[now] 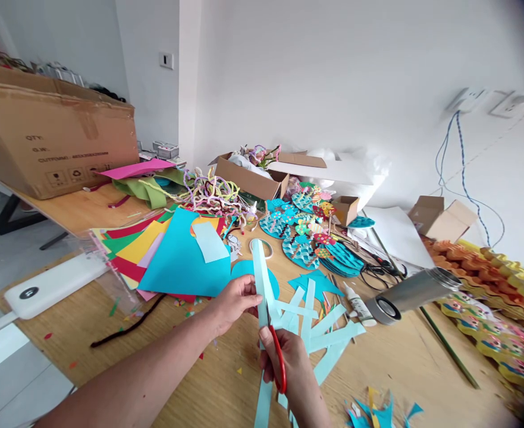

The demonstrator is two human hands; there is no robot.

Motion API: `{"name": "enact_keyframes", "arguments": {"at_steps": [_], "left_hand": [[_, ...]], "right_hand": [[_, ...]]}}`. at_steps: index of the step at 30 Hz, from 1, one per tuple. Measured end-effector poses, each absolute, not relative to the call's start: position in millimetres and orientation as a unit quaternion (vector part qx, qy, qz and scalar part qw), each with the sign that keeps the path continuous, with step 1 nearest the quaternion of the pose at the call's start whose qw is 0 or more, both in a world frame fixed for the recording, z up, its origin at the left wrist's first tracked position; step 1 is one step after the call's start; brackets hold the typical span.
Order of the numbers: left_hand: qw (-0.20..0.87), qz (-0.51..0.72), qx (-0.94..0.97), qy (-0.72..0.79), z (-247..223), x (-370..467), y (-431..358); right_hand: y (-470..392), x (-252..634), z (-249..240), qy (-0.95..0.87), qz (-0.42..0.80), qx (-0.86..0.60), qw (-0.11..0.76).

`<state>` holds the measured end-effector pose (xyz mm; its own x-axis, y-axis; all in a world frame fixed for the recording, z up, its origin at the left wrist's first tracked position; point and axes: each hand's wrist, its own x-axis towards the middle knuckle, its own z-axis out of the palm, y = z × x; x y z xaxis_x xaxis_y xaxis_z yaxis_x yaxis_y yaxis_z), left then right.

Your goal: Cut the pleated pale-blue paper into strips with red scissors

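Note:
My left hand [239,303] pinches a long light-blue paper strip [260,270] that stands upright at the middle of the view. Red-handled scissors [280,362] are in my right hand [291,362], with their blades against the paper just right of my left fingertips. Light-blue cut strips [328,339] lie in a loose pile to the right of my hands. Behind my left hand rests a large blue sheet [185,255] with a smaller light-blue piece [210,242] on it. How far the blades are apart is hard to see.
Coloured sheets [132,249] and a white device [56,285] lie left. Decorated blue discs [301,249], a glue bottle [357,304] and a metal flask [422,291] are right. A large cardboard box [56,137] stands back left. Blue scraps [380,416] lie near the front edge.

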<state>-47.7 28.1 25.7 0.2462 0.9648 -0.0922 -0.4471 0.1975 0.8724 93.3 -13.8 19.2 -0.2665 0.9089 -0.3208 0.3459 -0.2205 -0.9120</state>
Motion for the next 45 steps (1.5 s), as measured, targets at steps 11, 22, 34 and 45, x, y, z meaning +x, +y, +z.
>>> {"name": "enact_keyframes", "arguments": {"at_steps": [11,22,34,45], "left_hand": [[0.71,0.501,0.37,0.328,25.3,-44.2,25.2],[0.711,0.497,0.374,0.327,26.6,-44.3,24.6],[0.705,0.501,0.364,0.345,28.3,-45.2,24.9],[0.698,0.5,0.379,0.346,26.3,-47.2,26.2]], "right_hand": [[-14.2,93.4,21.6,-0.568,0.545,-0.557,0.264],[-14.0,92.8,20.7,-0.564,0.551,-0.555,0.265],[-14.9,91.7,21.1,-0.556,0.548,-0.571,0.255],[-14.3,91.7,17.1,-0.576,0.552,-0.545,0.26]]}}
